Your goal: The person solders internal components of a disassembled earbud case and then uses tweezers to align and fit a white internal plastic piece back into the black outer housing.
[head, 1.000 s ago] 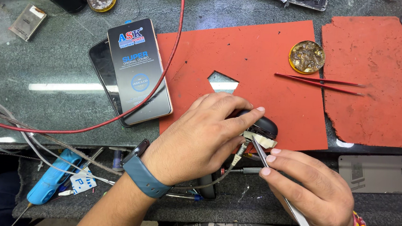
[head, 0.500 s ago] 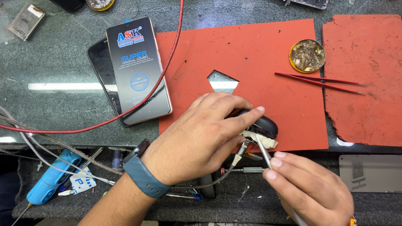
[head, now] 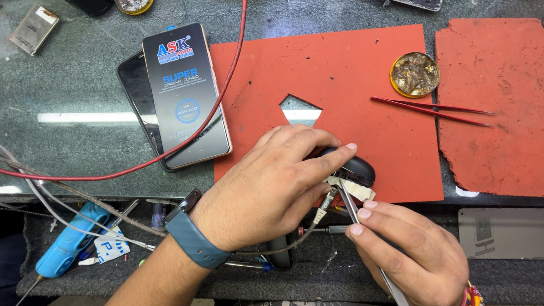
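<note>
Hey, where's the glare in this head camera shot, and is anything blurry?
Head view: an overhead lamp's bright streak glares on the dark green worktop, another reflection shows through the red mat's cutout; left hand, right hand and metal tweezers look sharp.

Red tweezers lying on red mat beside round brass tin; boxed phone screen resting on tabletop, red cable crossing over it

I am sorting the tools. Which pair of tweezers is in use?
The silver tweezers in the right hand; the red tweezers lie untouched on the red mat.
</note>
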